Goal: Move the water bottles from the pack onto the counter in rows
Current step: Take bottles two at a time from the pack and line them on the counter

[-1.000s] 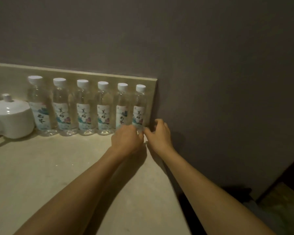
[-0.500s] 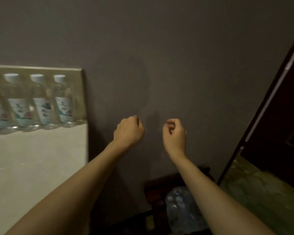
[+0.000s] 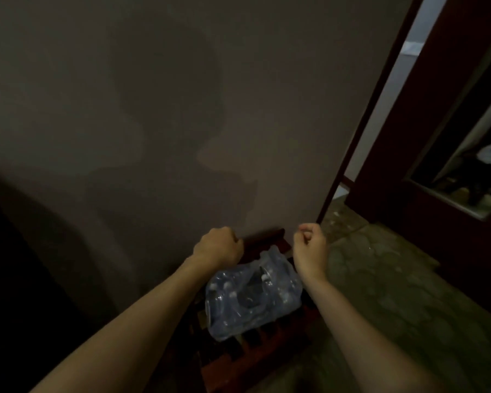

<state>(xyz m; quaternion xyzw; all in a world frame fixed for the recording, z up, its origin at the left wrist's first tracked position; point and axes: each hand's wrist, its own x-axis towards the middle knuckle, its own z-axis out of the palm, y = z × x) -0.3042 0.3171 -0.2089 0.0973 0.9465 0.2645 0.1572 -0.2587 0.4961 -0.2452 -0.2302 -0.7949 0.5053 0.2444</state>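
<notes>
Your left hand hangs in the air with its fingers curled into a loose fist, back of the hand up, gripping nothing. Your right hand is just beside it at 3 o'clock, thumb side up, fingers curled in toward the palm with thumb and forefinger tips near each other; nothing is held there either. The two hands are apart, with a gap between them.

The torn, clear plastic shrink-wrap pack of water bottles sits below the hands, at 6 o'clock of the gap between them. Neither hand touches it. The wrap is opened and crumpled on top; a few small white bottle caps show through the film on its 9 o'clock side. How many bottles are in it cannot be told: dim and blurred.

The pack rests on a dark red-brown slatted wooden stand, which stands against the plain grey-brown wall. At 3 o'clock of the stand lies a mottled green stone floor. At 1 o'clock, a dark red-brown door frame runs up along the wall's edge.
</notes>
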